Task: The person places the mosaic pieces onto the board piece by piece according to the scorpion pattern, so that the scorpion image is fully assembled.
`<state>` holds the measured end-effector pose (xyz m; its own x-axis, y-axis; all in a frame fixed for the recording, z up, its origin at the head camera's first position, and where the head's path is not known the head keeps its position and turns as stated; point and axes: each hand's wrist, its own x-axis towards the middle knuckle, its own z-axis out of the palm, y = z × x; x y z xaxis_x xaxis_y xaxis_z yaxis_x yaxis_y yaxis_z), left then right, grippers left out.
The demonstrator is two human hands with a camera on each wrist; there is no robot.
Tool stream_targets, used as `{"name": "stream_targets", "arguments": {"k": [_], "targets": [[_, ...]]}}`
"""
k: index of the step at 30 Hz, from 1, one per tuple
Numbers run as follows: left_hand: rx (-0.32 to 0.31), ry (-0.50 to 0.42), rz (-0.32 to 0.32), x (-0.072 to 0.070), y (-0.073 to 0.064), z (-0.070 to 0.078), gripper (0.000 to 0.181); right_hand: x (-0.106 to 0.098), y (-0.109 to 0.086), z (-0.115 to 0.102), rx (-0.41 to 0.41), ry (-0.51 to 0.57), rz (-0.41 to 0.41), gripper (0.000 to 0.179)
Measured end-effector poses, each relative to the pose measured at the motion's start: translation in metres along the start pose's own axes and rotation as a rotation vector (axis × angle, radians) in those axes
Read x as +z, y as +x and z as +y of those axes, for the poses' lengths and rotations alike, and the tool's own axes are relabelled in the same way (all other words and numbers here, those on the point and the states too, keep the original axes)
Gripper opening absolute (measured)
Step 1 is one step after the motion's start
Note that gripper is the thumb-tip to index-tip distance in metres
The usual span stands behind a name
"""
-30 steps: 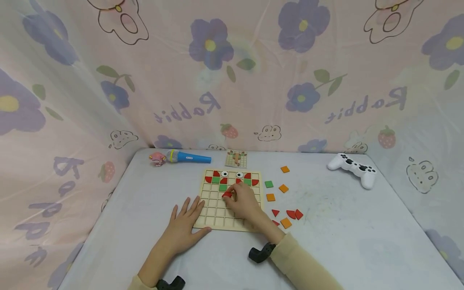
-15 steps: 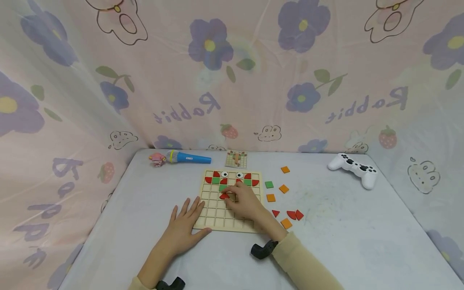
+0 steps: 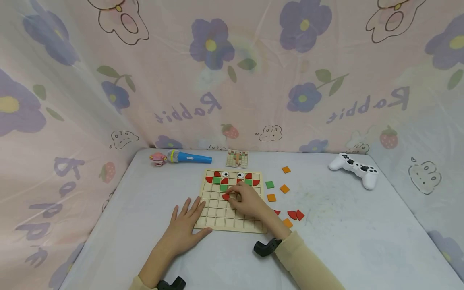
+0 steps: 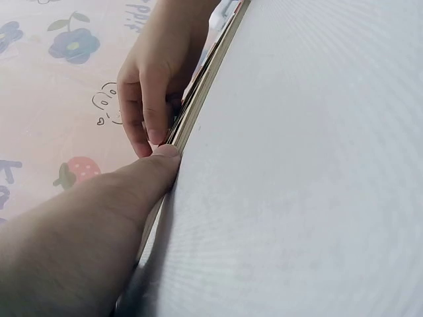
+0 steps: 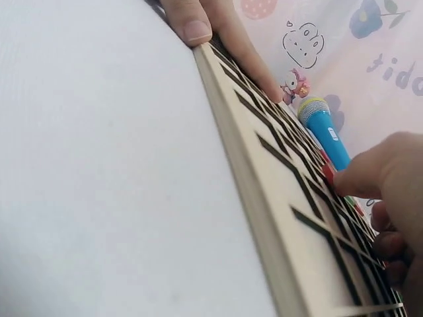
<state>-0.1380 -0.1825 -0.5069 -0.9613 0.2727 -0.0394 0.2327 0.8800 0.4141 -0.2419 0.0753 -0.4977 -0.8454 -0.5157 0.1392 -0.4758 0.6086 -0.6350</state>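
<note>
A light wooden grid board lies on the white table. Its upper rows hold red quarter-round tiles, green square tiles and two eye tiles. My right hand is over the middle of the board, pinching a red quarter-round tile just below a green square; in the right wrist view the red tile shows at the thumb tip. My left hand rests at the board's left edge with fingers spread, and its thumb touches the near edge in the left wrist view.
Right of the board lie several orange squares, a green square and loose red tiles. Behind it are a pattern card, a blue toy microphone and a pink figurine. A white game controller lies far right.
The red tile in my right hand has turned and come down slightly toward the grid. My right forearm has shifted a little right, covering more of the loose tiles. The left hand stays put.
</note>
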Motion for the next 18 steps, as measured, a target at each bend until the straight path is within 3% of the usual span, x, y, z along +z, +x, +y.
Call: {"name": "stream_targets", "arguments": {"k": [8,18], "targets": [[0.001,0.003,0.0,-0.001,0.0,0.001,0.091,0.007,0.002,0.003,-0.053,-0.054,0.054,0.024],[-0.002,0.01,-0.004,-0.001,0.0,0.001,0.091,0.016,0.004,0.001,-0.042,-0.074,0.128,0.023]]}}
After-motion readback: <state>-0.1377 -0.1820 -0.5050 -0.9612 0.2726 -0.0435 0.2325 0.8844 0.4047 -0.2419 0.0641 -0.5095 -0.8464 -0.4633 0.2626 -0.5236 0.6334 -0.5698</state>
